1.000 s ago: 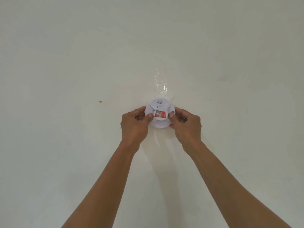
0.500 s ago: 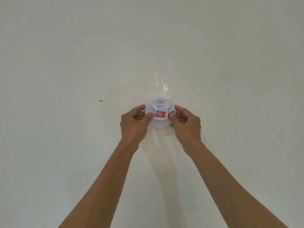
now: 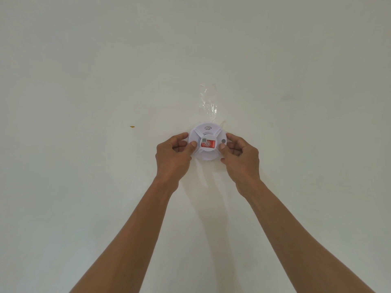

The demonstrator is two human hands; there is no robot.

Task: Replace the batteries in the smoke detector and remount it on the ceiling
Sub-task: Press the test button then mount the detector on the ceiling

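The plain off-white painted ceiling [image 3: 105,81] fills nearly my whole view, which tells me the head is tipped right back and both arms are stretched overhead. That posture makes sense, I think, only for the mounting end of the job: the unit has to be worked where it hangs.

The round white plastic smoke detector [image 3: 208,144] sits flat against that ceiling, just above centre of the view. I cannot tell whether it is locked to its base or only pressed there. I hold it from opposite sides, I judge, so that I can twist it evenly without tilting it off its seat.

My left hand [image 3: 172,157] is clamped on the detector's left rim, thumb across the face, fingers curled behind the edge. My right hand [image 3: 241,157] is closed on the right rim the same way, its thumb beside the small grey round button [image 3: 223,141].

A crinkled strip of clear tape [image 3: 208,102] clings to the ceiling just beyond the detector, touching its far edge; probably a leftover fixing.

The red and white label [image 3: 208,143] sits at the centre of the face, left uncovered by both thumbs.

A tiny orange speck [image 3: 132,126] marks the ceiling well off to the left.
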